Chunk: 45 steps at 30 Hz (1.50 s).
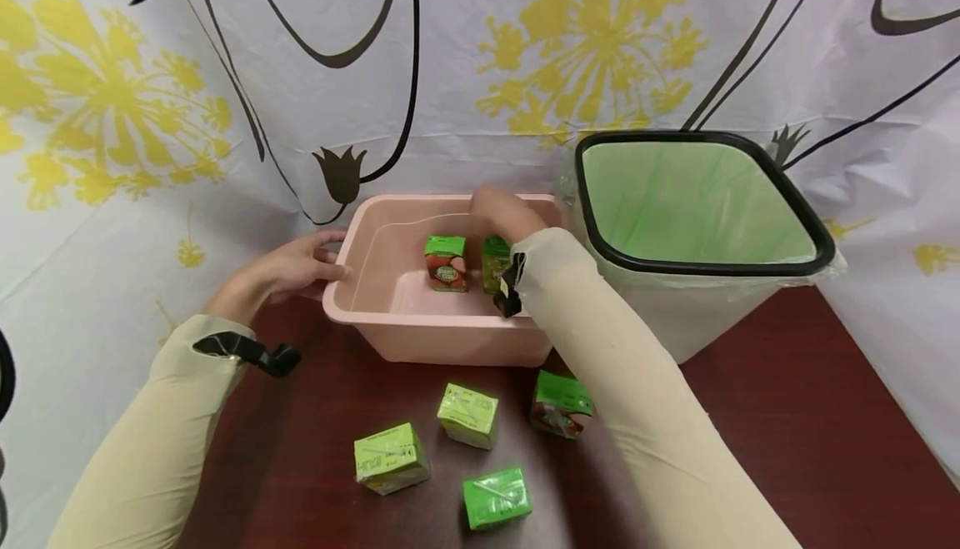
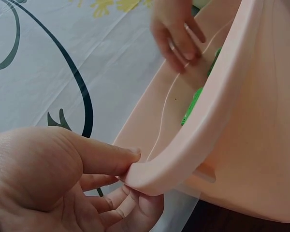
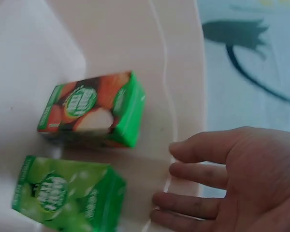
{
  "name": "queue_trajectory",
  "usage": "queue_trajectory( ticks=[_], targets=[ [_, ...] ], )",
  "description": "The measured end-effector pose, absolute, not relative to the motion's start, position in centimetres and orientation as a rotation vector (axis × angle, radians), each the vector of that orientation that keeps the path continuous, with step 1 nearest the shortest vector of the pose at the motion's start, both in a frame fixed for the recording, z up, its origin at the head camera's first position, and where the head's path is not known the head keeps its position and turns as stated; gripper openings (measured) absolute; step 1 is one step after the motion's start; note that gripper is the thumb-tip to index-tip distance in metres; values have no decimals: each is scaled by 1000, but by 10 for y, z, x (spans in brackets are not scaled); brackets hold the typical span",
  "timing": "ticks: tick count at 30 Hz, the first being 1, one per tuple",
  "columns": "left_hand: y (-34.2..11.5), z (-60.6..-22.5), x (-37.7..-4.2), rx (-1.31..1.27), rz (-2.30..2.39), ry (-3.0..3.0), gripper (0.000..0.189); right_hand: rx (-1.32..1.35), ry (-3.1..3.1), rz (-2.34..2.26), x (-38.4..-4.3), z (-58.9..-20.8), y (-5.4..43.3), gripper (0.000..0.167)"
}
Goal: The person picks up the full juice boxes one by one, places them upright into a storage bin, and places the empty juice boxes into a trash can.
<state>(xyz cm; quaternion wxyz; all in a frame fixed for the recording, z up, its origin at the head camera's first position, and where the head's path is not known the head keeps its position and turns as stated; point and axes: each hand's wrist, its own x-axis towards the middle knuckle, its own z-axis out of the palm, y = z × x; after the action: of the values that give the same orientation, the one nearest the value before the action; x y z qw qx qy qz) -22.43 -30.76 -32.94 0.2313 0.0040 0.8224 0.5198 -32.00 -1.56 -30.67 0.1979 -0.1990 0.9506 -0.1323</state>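
The left hand (image 1: pixel 292 271) pinches a smooth plastic tub's (image 1: pixel 450 321) rim. Inside, two boxy cartons (image 3: pixel 82 110) sit near the right hand (image 3: pixel 263 179), its fingers apart; beneath is a dark table (image 1: pixel 300 466), behind, a flowered sheet (image 1: pixel 450 74).

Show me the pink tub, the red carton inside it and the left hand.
Pink tub (image 1: pixel 450 344): head view, outer front wall.
Red carton (image 3: pixel 84 108): right wrist view, printed face.
Left hand (image 2: pixel 63 176): left wrist view, mid-hand.

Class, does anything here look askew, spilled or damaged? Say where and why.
Only mildly askew: the four small cartons on the table, near the pink tub, face differing angles instead of lining up. No spill or damage shows.
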Motion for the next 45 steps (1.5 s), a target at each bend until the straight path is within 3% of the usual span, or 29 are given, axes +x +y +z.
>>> queue_trajectory(
  ticks=[3, 5, 14, 21, 29, 38, 45],
  targets=[
    [-308, -330, -224, 8, 1445, 2252, 76, -625, 2724, -382, -308, -298, -27, 44],
    [-308, -331, -224, 10, 1454, 2245, 75, -675, 2755, -390, -300, -293, -36, 39],
    [-310, -332, -225, 17, 1458, 2239, 77, -1041, 2829, -167, -242, -281, -56, 64],
    [-309, -332, -226, 10, 1457, 2239, 75, -1505, 2821, -62, -190, -295, -21, 68],
    [-307, -331, -226, 3, 1458, 2233, 75, -1816, 2682, -347, -150, -307, 40, 59],
    [-307, -333, -225, 5, 1457, 2232, 76, -1878, 2651, -654, -129, -327, 106, 53],
    [-309, -333, -225, -2, 1451, 2234, 76, -1593, 2693, -838, -121, -349, 155, 58]
  ],
)
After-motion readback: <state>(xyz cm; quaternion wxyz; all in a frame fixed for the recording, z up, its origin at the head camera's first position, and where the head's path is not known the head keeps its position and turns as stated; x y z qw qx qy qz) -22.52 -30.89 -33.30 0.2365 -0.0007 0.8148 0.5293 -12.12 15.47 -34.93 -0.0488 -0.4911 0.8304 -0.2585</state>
